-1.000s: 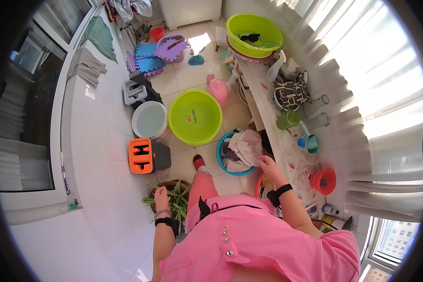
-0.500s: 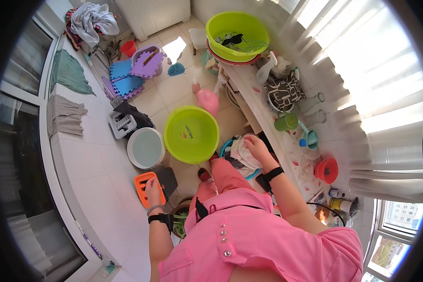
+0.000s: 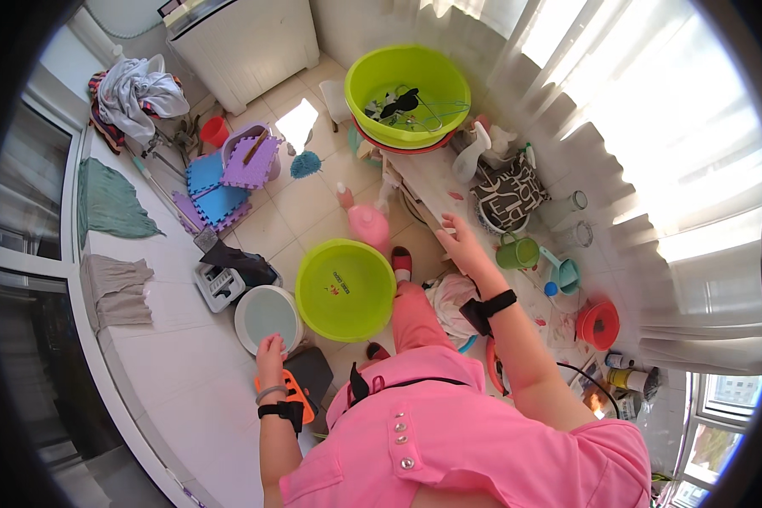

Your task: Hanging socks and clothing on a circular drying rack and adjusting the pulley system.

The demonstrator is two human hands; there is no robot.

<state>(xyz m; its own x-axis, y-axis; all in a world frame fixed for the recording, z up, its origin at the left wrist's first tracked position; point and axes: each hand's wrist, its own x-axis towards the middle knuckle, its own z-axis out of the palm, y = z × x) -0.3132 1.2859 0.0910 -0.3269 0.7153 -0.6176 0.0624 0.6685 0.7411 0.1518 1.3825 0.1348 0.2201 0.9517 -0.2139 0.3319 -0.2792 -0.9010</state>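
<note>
My right hand is raised with fingers apart and empty, just left of a green mug on the long ledge. Below it sits the laundry in a blue basin, partly hidden by my arm and leg. My left hand, fingers loosely curled with nothing visible in them, is over the near rim of a white bucket of water. Beside that bucket stand a lime-green basin, an orange-topped caddy and a pink jug.
At the back are stacked lime basins, foam mats, a red pail and a white appliance. The ledge holds a spray bottle, glass jars and a red bucket. Cloths lie on the left sill.
I have stepped forward, a foot now beside the lime basin. My right hand has left the laundry and risen toward the ledge. My left hand has moved forward to the white bucket.
</note>
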